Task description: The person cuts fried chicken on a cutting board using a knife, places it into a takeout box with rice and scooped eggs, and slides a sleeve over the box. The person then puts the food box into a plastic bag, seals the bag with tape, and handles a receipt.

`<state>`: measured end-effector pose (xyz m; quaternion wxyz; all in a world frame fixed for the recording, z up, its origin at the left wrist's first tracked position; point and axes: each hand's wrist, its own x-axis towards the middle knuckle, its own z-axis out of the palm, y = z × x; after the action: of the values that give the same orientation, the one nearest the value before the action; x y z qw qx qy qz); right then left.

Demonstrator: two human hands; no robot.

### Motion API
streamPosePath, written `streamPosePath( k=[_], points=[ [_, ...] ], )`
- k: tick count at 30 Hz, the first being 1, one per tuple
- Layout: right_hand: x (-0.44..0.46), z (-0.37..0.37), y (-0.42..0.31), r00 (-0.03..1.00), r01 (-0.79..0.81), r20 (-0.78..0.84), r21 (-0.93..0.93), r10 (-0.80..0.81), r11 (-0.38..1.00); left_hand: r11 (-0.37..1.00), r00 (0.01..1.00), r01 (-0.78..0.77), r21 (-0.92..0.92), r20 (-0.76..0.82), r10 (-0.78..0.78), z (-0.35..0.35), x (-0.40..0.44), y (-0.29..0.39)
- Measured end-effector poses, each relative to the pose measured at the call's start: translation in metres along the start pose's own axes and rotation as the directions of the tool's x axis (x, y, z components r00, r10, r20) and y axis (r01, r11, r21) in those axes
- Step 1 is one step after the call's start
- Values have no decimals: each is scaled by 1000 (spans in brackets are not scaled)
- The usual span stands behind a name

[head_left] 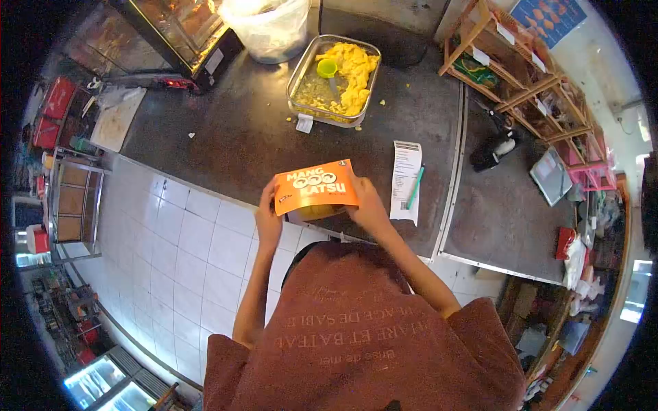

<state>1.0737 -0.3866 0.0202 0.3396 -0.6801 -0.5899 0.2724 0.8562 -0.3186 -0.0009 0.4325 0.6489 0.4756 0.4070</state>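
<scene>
The left hand [268, 209] and right hand [369, 207] grip opposite ends of an orange box [317, 189] marked "KATSU", on the near side of the rectangular tray [322, 115], above the near edge of the desk [233, 130]. To the tray's near right lies a printed slip [404, 171], a thin teal stick [415, 188] on it. Inside the tray, yellow clumps [356, 72] heap mostly along the right, with a green scoop [327, 68] beside them. Left of the tray's far end stands a whitish tub [271, 38]; well right of it, a wooden rack [528, 94].
</scene>
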Motion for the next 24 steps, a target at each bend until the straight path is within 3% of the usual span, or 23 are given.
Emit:
streamPosePath(
  k=[1,3,5,7,9,10,12,13,15,16,19,22,24],
  points=[
    [-7,-4,-6,998,38,41,-4,-38,999,963,985,-139,230,137,109,-2,-5,3],
    [-15,-10,-8,990,88,122,-83,-78,993,971,969,-112,210,241,59,2,-22,21],
    [-21,-16,-3,977,118,199,-237,-71,964,745,925,-133,654,352,-144,1,-29,39],
    [-19,-6,18,961,108,275,-314,-18,943,524,921,-200,828,341,-187,4,-36,28],
    [-14,15,47,959,102,282,-403,17,909,447,954,-254,858,299,-32,17,-40,-26],
    [-11,13,47,957,251,263,-524,-126,814,321,957,-252,913,285,-61,20,-39,-28],
    [-2,4,47,876,459,276,-731,-397,504,349,939,-343,872,332,93,18,-38,-14],
    [3,-5,39,837,546,361,-605,-412,579,359,920,-391,847,354,166,16,-37,-2],
    [9,-18,29,727,652,504,-295,-466,699,506,813,-557,659,556,170,3,-26,11],
    [9,-19,30,720,665,498,-299,-482,684,569,743,-615,546,642,188,-3,-20,13],
    [14,-15,37,698,705,476,-322,-536,632,569,713,-648,506,665,220,4,-13,-6],
    [10,-4,39,732,681,351,-398,-584,614,489,720,-684,541,607,336,8,-11,-19],
    [10,1,41,770,638,362,-463,-525,616,489,721,-688,536,577,383,7,-9,-19]
  ],
)
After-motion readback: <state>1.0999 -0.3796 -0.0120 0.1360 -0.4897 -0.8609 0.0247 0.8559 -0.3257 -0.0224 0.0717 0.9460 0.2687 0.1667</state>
